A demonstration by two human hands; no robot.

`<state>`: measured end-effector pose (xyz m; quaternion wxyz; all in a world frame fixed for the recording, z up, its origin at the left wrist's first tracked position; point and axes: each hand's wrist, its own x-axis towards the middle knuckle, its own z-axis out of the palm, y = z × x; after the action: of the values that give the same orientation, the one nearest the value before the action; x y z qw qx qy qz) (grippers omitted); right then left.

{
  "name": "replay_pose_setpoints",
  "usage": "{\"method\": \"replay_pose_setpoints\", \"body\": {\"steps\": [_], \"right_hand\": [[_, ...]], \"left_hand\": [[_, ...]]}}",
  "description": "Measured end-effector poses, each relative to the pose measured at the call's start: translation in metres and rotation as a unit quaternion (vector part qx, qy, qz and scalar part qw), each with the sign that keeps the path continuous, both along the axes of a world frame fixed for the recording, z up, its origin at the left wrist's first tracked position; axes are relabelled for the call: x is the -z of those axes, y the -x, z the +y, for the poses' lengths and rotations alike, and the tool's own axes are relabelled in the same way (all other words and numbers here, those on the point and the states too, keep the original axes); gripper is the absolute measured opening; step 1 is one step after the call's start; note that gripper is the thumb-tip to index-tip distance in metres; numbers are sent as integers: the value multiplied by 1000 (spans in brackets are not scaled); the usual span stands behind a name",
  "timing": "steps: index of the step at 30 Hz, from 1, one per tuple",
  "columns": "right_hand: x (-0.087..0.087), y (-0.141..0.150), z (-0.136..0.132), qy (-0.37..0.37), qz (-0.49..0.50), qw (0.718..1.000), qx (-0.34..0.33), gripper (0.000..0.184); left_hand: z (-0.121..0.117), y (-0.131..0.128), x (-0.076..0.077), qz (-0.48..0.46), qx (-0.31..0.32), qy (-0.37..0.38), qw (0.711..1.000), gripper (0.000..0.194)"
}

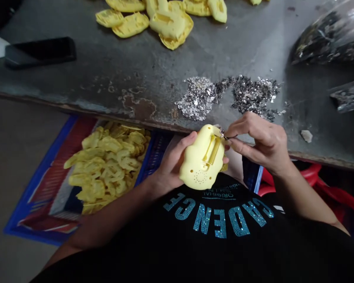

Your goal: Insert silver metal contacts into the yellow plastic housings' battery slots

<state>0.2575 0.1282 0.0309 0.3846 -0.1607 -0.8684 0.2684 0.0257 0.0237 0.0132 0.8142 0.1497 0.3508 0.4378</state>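
My left hand point(172, 163) is wrapped round a yellow plastic shell point(197, 157), which has a long battery slot and a cluster of speaker holes. My right hand point(256, 139) is closed in a pinch at the shell's upper right edge, by the end of the slot. Between its fingertips is a small shiny metal piece point(222, 133), probably a battery contact, though its shape is too small to make out. Just beyond the hands, two heaps lie on the table: bright silver metal pieces point(198, 98) and darker metal pieces point(255, 96).
More yellow shells point(131, 25) lie at the table's far side. A black phone point(41, 52) rests at the left, and a clear bag point(332, 37) of metal pieces at the right. Below the table edge, a blue crate point(37, 210) holds many yellow shells. Red tubing point(339, 192) shows at lower right.
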Motion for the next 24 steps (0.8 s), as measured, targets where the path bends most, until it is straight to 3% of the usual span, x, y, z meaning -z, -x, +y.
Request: {"method": "replay_pose_setpoints", "body": {"steps": [3,9,13,19,24], "right_hand": [[-6,11,13,-55,-57,997,4,9],[-11,35,35,-108,-124,986,-12,13],[-13,46,45,-131,-155,979,-26,15],[-14,55,49,-142,-177,973,-31,20],[-6,55,44,-147,-151,977,-25,22]], "left_hand": [[9,10,-1,-31,2,7,999,67],[20,28,0,6,8,2,1000,77],[28,38,-4,5,-11,31,999,67],[36,47,-3,-41,-24,45,998,54],[33,43,0,-51,-22,32,998,61]]}}
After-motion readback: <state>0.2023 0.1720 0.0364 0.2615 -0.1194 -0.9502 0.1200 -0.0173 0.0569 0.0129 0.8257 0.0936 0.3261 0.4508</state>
